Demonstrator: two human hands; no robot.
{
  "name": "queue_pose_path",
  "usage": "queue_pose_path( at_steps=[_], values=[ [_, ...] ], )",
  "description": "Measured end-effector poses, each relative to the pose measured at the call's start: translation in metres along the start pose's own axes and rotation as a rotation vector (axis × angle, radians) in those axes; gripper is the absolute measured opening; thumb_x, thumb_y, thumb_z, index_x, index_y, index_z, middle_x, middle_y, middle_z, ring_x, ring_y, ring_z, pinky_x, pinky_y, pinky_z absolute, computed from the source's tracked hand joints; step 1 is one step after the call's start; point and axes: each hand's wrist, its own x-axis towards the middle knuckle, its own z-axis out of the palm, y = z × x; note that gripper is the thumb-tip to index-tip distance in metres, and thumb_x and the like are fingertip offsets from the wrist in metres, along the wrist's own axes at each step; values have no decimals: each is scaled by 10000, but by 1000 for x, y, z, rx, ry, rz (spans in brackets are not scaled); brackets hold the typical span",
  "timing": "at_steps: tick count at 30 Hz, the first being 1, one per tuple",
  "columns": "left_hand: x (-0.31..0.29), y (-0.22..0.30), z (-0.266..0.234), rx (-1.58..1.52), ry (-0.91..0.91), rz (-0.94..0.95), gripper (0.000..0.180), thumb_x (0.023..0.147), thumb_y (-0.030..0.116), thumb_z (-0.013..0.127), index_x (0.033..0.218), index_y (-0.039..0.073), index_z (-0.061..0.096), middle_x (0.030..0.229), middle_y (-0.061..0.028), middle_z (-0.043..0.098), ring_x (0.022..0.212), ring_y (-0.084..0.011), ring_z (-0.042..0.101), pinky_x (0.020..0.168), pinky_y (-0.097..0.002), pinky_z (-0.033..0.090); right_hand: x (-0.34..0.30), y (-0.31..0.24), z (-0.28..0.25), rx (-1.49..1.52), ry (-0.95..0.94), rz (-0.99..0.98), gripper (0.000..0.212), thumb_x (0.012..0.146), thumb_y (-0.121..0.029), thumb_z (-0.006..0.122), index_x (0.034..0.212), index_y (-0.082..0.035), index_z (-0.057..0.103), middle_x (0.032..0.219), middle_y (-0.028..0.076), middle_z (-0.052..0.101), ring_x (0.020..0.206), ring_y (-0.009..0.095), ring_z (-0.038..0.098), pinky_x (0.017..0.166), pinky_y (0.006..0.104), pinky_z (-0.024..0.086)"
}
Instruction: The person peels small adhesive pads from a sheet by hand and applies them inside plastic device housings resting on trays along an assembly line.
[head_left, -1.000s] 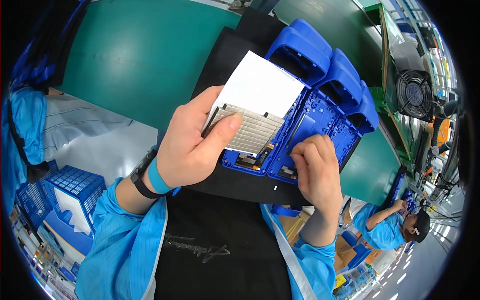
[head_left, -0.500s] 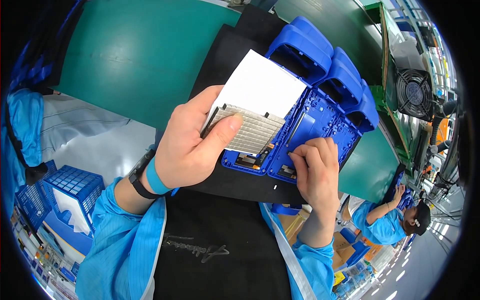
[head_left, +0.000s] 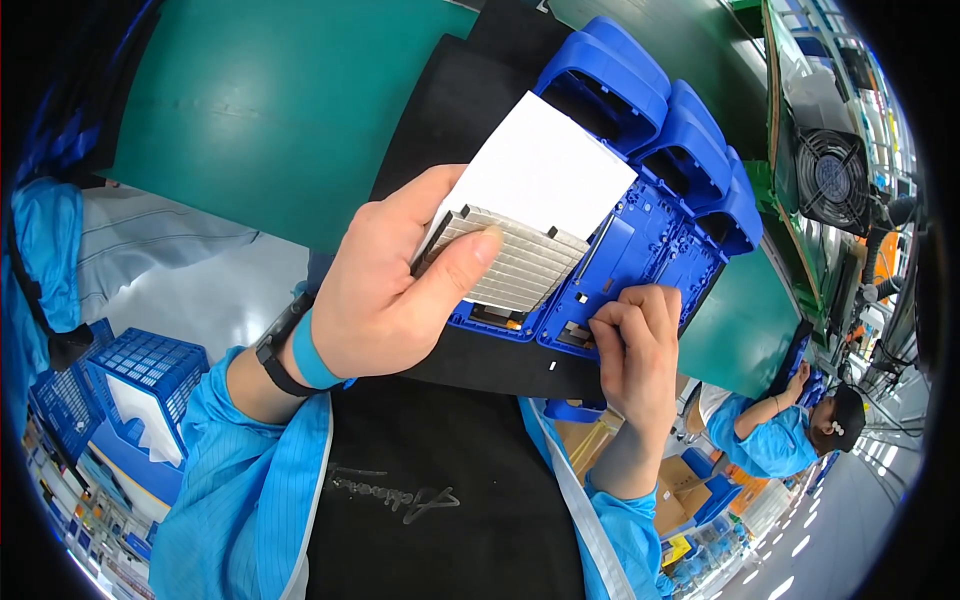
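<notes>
My left hand grips a white backing sheet with rows of grey foam-like strips on it, the thumb pressed on the strips. Below the sheet's right edge lies an open blue plastic housing with raised ribs and metal-coloured inserts. Over the housing's near edge, my right hand has its thumb and fingers curled together; whether anything is between the tips is hidden. A small dark piece sits on the housing just left of these fingers. The sheet covers part of the housing's left side.
Several blue hooded shells stand behind the housing. A black mat lies over the green tabletop. A tiny white piece is on the mat. A fan stands at right; a co-worker sits beyond.
My right hand has shifted slightly down and right, and the small dark piece on the housing now shows beside it. My left hand and the sheet have moved a little right.
</notes>
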Motion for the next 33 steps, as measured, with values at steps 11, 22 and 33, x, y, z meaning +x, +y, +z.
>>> queue_pose_path(
  at_steps=[11, 22, 33],
  values=[
    [-2, 5, 4, 44, -44, 2, 315, 997, 87, 567, 1268, -72, 543, 1068, -188, 727, 988, -227, 711, 848, -311, 540, -2, 3, 2, 12, 80, 11, 155, 780, 32, 724, 895, -4, 626, 931, 114, 563, 868, 281, 529, 768, 354, 445],
    [-3, 0, 23, 84, -139, 47, 319, 948, 57, 589, 1234, -81, 559, 959, -230, 722, 888, -311, 745, 763, -332, 557, 10, -21, 0, 206, 361, -63, 196, 725, 85, 752, 873, 15, 645, 836, 119, 612, 725, 228, 563, 618, 301, 436],
    [-2, 4, 32, 152, -150, 98, 308, 925, 35, 603, 1217, -62, 574, 848, -214, 689, 745, -350, 721, 647, -344, 543, 23, -21, 3, 93, 279, -150, 197, 733, 105, 709, 848, -4, 593, 845, 107, 592, 724, 250, 556, 615, 338, 441]
  ],
)
